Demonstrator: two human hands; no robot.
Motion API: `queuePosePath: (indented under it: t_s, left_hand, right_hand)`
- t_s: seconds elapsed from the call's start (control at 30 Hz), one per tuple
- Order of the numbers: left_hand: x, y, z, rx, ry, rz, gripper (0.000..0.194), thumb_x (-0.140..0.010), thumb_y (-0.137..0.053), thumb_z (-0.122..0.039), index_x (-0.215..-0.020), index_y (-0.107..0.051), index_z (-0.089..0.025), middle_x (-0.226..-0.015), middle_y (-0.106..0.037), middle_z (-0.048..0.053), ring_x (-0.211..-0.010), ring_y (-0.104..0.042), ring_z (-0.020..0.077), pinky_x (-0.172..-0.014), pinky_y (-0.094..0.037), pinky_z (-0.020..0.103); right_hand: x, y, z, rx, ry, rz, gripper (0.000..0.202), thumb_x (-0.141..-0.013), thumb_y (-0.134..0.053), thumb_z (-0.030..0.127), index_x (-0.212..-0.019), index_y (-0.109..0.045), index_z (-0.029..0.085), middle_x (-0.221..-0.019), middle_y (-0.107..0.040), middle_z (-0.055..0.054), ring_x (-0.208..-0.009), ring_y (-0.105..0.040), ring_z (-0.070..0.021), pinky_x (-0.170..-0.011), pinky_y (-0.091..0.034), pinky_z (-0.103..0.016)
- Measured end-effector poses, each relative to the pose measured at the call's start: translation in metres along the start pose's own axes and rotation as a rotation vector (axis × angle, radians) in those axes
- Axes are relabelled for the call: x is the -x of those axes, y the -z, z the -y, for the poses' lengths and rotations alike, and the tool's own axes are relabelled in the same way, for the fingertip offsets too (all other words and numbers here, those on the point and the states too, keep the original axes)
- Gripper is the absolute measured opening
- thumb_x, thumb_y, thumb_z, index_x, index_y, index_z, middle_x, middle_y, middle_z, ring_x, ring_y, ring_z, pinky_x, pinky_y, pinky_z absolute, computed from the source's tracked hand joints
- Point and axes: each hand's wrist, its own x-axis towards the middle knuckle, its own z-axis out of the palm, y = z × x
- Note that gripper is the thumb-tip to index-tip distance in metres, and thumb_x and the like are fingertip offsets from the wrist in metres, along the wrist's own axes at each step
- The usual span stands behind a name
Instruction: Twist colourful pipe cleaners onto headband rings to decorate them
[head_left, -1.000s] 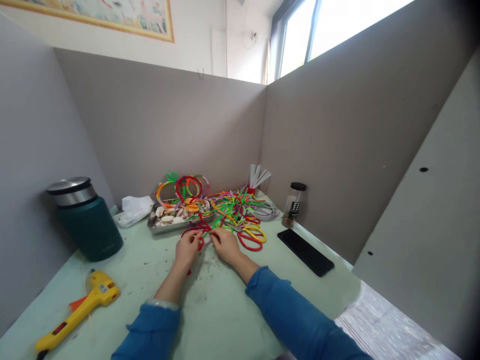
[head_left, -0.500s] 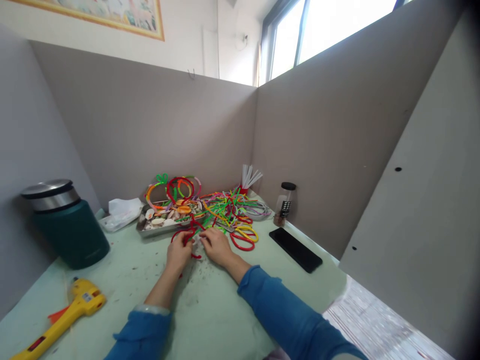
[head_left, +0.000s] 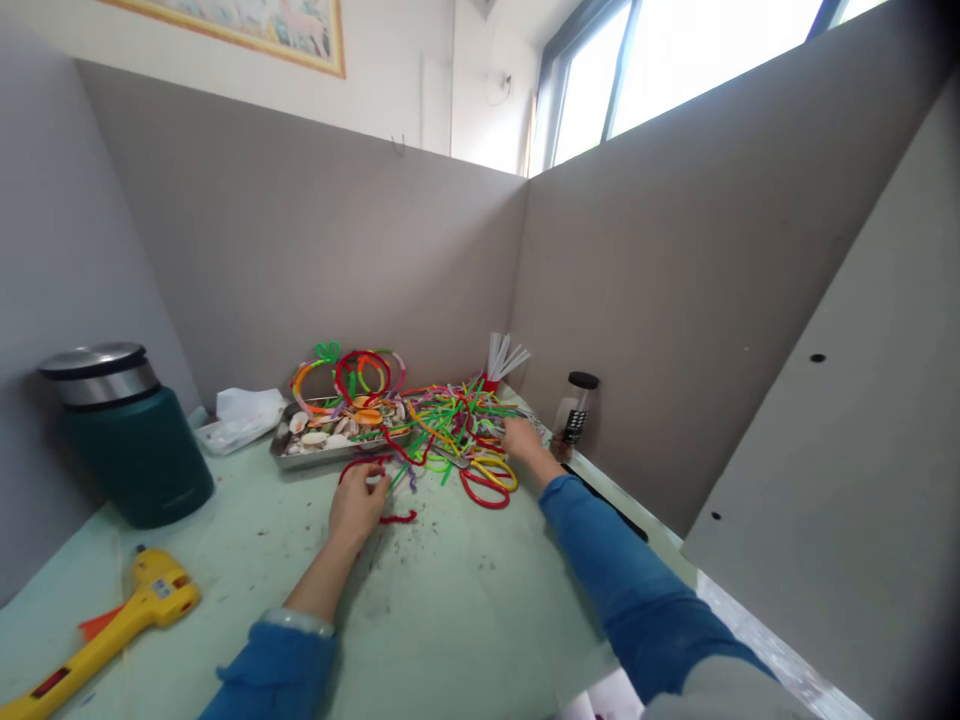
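Note:
Low at the centre, my left hand (head_left: 358, 503) pinches a red fuzzy stem (head_left: 399, 518), which curves out on both sides of the fingers. My right hand (head_left: 523, 440) reaches to the right side of a pile of coloured fuzzy stems (head_left: 450, 412); its fingertips are hidden among them. Between the hands lie red-handled and yellow-handled scissors (head_left: 486, 500). Behind my left hand sits a metal tray (head_left: 315, 459) of shells, with coloured rings (head_left: 362, 378) standing at its back.
A green bottle (head_left: 139, 455) and a yellow glue gun (head_left: 154, 590) are at the left, near a plastic bag (head_left: 247, 420). White sticks (head_left: 504, 358) stand behind the pile. A clear jar (head_left: 576, 415) and a black phone (head_left: 611, 505) lie right, partly behind the right arm.
My right hand has left my left hand's side and moved right and away to the pile. My left hand stays around the red stem. The view has shifted slightly.

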Motion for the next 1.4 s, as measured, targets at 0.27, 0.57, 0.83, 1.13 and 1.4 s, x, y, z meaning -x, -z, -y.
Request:
queuePosePath:
  t_s: [0.27,0.57,0.83,1.13,1.4]
  left_hand:
    - [0.000,-0.002,0.002,0.015,0.009,0.005,0.020,-0.076,-0.053,-0.028,-0.086,-0.065,-0.017,-0.098,-0.065,0.008,-0.066,-0.060,0.0147,-0.073,-0.047,0.028]
    - [0.001,-0.003,0.003,0.003,-0.012,0.004,0.018,-0.076,-0.053,-0.026,-0.086,-0.065,-0.017,-0.098,-0.064,0.008,-0.069,-0.059,0.0156,-0.075,-0.046,0.029]
    - [0.002,-0.002,0.001,0.023,0.005,0.014,0.017,-0.076,-0.052,-0.025,-0.085,-0.064,-0.017,-0.098,-0.062,0.008,-0.065,-0.059,0.0141,-0.076,-0.046,0.029]
    - [0.005,0.000,0.003,0.021,0.005,-0.123,0.022,-0.077,-0.051,-0.027,-0.094,-0.059,-0.017,-0.112,-0.052,0.010,-0.065,-0.059,0.0136,-0.073,-0.048,0.030]
    - [0.006,0.013,-0.019,0.374,-0.131,-0.217,0.031,-0.081,-0.050,-0.041,-0.093,-0.062,-0.015,-0.106,-0.060,0.009,-0.075,-0.060,0.0152,-0.066,-0.048,0.026]
  right_hand:
    - [-0.014,-0.013,-0.020,0.048,0.060,0.074,0.007,-0.068,-0.066,0.012,-0.074,-0.067,0.016,-0.096,-0.068,-0.015,-0.107,-0.053,-0.0308,-0.097,-0.032,-0.047]
    - [-0.050,0.026,-0.031,-0.341,-0.065,-0.105,0.008,-0.069,-0.067,0.019,-0.068,-0.060,0.016,-0.082,-0.066,-0.010,-0.090,-0.060,-0.0271,-0.078,-0.044,-0.040]
    - [-0.075,0.074,-0.012,-0.731,-0.036,-0.197,0.015,-0.077,-0.054,0.020,-0.064,-0.053,0.015,-0.048,-0.050,0.003,-0.044,-0.048,-0.0093,-0.050,-0.042,-0.022]
    - [-0.049,0.079,0.016,-1.123,-0.010,-0.326,0.021,-0.078,-0.055,0.033,-0.066,-0.048,0.018,-0.047,-0.045,0.005,-0.038,-0.042,-0.0075,-0.039,-0.036,-0.019]
    - [0.031,0.061,0.082,-1.207,0.401,-0.051,0.022,-0.080,-0.053,0.040,-0.077,-0.050,0.019,-0.059,-0.053,0.003,-0.046,-0.047,-0.0088,-0.047,-0.040,-0.021]
